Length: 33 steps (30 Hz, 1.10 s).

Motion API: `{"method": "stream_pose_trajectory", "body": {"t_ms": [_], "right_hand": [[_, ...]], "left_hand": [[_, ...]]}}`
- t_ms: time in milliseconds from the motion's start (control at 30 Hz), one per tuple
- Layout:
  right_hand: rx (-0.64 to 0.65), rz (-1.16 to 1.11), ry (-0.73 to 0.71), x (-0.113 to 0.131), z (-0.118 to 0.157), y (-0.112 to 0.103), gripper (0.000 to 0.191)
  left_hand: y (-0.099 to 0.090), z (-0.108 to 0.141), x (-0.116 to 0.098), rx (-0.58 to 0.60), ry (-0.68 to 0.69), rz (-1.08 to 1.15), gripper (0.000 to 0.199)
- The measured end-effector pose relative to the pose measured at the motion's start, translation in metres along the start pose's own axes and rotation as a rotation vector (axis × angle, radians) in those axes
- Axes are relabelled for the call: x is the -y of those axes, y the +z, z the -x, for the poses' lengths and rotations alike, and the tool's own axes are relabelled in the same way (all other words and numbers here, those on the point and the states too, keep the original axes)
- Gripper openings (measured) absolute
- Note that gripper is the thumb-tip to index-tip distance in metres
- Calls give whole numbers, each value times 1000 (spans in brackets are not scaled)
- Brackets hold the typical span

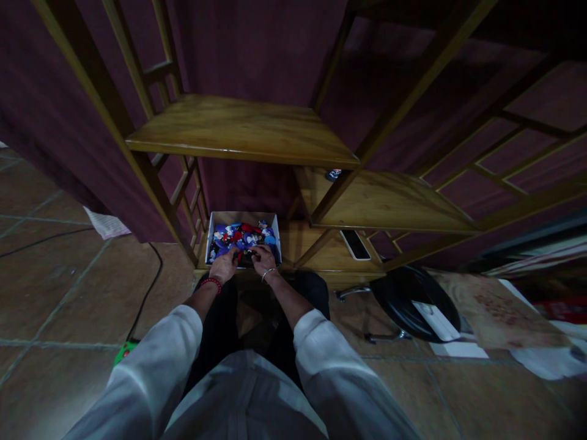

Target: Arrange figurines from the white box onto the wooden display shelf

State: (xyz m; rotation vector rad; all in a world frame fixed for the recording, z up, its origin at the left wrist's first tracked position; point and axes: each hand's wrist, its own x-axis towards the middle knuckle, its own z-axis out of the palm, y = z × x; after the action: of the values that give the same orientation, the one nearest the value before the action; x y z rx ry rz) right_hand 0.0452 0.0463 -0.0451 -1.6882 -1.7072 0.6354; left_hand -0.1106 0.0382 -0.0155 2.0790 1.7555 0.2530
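A white open box (210,241) stands on the lowest wooden shelf, filled with small toy figures (247,237) in blue, red, purple and white. Over its front edge on the left is my left hand (224,264), a red bead bracelet on the wrist, its fingers curled in at the near figures. My right hand (263,260), wearing a silvery bracelet, bends its fingers inward at the box's front right. A small gap separates the two hands. Both sets of fingers are pinched closed; what lies in them is too small and dark to make out.
Wooden shelf boards (243,128) and posts surround the box, one board directly above. A white-rimmed dark rectangular object (355,244) lies to the right. A black round stool (415,302) stands on the tiled floor, and a cable runs to a green device (123,352) at left.
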Motion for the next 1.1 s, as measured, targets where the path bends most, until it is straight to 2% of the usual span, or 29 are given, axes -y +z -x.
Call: {"method": "stream_pose_trajectory", "body": {"t_ms": [133,300,467,667,867,1100], "right_hand": [[11,-38,9,-1,0,1,39],[-58,-80,-1,-3,-1,4,34],[-76,-21,-7,-4,-1,4,27],[22,-4,17,-1,1,2,27],[35,78,124,6,-3,0,28],[23,16,218,5,-4,3,26]], "left_hand": [[1,0,1,12,19,-16,37],[1,-1,2,15,22,-17,41],[0,-1,2,32,30,-12,44],[0,-2,3,29,20,-21,44],[4,-4,5,34,62,-12,44],[3,-2,2,57,89,-6,46]]}}
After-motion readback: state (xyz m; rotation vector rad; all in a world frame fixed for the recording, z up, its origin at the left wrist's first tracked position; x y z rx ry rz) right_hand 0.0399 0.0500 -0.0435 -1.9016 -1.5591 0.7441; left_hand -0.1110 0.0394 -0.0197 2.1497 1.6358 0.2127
